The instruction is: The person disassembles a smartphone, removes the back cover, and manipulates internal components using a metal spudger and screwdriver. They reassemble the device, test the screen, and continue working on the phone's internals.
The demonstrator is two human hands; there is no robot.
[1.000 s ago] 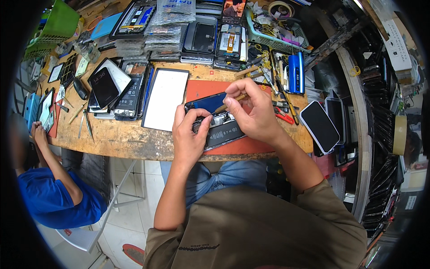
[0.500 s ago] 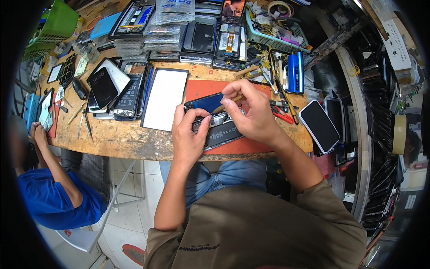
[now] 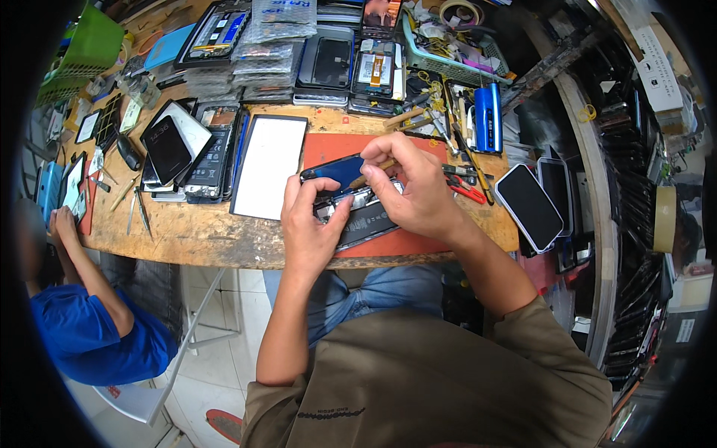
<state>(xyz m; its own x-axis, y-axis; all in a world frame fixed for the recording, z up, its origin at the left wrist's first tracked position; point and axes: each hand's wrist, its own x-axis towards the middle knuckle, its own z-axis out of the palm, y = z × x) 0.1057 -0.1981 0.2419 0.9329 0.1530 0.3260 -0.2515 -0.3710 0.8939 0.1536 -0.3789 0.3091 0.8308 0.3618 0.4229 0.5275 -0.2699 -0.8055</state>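
An opened phone (image 3: pixel 367 227) with a black battery lies on a red-orange mat (image 3: pixel 418 243). Its dark blue panel (image 3: pixel 334 171) is raised along the far side. My left hand (image 3: pixel 308 228) grips the phone's left end, index finger over by the panel and thumb on the body, with a small gap between the fingertips. Between the thumb and fingers of my right hand (image 3: pixel 418 190) is a slim wooden-handled tool (image 3: pixel 361 180), pointing down-left at the seam of panel and body. Its tip is too small to make out.
A white framed panel (image 3: pixel 267 166) lies left of the mat. Stacked phones and bubble-wrapped parts (image 3: pixel 272 52) line the back. Red-handled pliers (image 3: pixel 467 190) lie right, near white-edged phones (image 3: pixel 529 207). A person in a blue shirt (image 3: pixel 97 328) sits at left.
My left index finger and thumb have opened a little further apart over the phone. My right hand still holds the tool at the seam. The whole view has shifted slightly.
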